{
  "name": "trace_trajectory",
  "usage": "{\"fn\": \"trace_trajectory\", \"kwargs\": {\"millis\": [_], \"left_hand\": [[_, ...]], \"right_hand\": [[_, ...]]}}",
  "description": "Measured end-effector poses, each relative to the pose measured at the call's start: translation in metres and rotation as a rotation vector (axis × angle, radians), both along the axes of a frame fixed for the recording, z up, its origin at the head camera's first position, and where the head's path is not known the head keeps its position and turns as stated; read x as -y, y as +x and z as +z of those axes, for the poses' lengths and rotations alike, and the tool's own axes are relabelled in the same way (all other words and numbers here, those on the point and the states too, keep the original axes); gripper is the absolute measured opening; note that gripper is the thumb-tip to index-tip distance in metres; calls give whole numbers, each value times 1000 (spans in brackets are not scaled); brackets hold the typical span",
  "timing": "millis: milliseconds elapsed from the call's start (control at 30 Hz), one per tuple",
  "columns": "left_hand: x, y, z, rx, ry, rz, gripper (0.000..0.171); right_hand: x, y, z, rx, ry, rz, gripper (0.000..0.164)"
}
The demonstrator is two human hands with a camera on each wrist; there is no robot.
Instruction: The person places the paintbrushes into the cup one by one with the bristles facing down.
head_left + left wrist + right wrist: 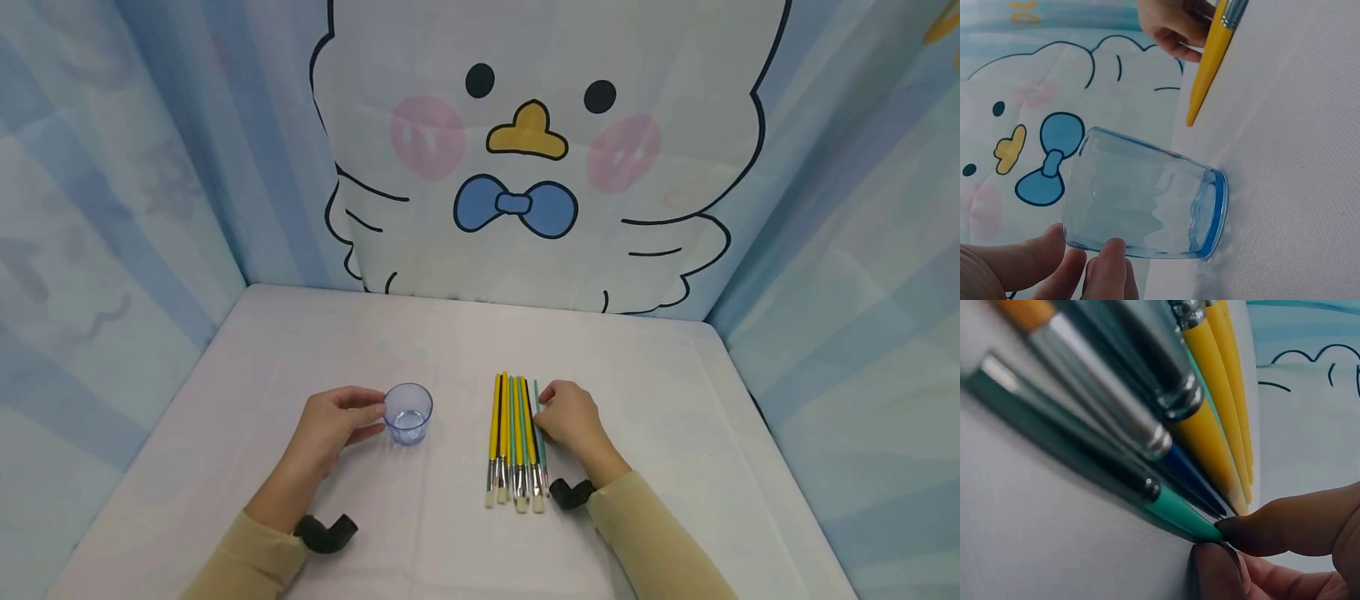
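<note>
A clear bluish cup (408, 414) stands upright on the table, left of several paintbrushes. My left hand (334, 422) is at its left side, fingertips right at the wall and the thumb tip by the rim (1079, 147). The brushes lie side by side, bristles toward me, with yellow handles (494, 417), green and dark ones among them. At the row's right end is a green-handled paintbrush (1179, 515). My right hand (573, 417) pinches its handle between thumb and fingers, close over the table.
A white cloth covers the table (660, 400). Behind it hangs a curtain (675, 75) printed with a cartoon bird, and striped blue curtains (97, 217) stand along both sides. A black angled piece (327, 534) juts from the left wrist, another (570, 495) from the right.
</note>
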State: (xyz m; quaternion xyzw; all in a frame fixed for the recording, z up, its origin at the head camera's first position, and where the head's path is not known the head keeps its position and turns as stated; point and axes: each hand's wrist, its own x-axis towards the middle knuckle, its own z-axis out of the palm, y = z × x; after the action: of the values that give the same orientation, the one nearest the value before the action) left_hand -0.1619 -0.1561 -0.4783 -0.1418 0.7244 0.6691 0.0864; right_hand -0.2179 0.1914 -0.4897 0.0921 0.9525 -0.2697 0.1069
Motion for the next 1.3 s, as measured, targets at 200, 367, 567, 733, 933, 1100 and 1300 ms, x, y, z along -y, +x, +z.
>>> {"fn": "trace_trajectory", "kwargs": {"millis": [200, 367, 567, 733, 933, 1100, 1300], "left_hand": [[0, -1, 1, 6, 0, -6, 33], [1, -1, 0, 6, 1, -7, 34], [1, -1, -2, 7, 8, -5, 34], [1, -1, -1, 6, 14, -7, 35], [1, -1, -1, 9, 13, -9, 34], [1, -1, -1, 6, 12, -12, 34], [2, -1, -2, -2, 12, -15, 34]], "right_hand": [[1, -3, 2, 9, 9, 0, 26], [0, -2, 2, 11, -25, -5, 27], [-5, -4, -2, 6, -147, -38, 27], [-6, -5, 2, -48, -243, -34, 31], [2, -3, 16, -118, -380, -40, 33], [14, 0, 31, -201, -507, 3, 32], [33, 6, 52, -296, -681, 76, 31]]}}
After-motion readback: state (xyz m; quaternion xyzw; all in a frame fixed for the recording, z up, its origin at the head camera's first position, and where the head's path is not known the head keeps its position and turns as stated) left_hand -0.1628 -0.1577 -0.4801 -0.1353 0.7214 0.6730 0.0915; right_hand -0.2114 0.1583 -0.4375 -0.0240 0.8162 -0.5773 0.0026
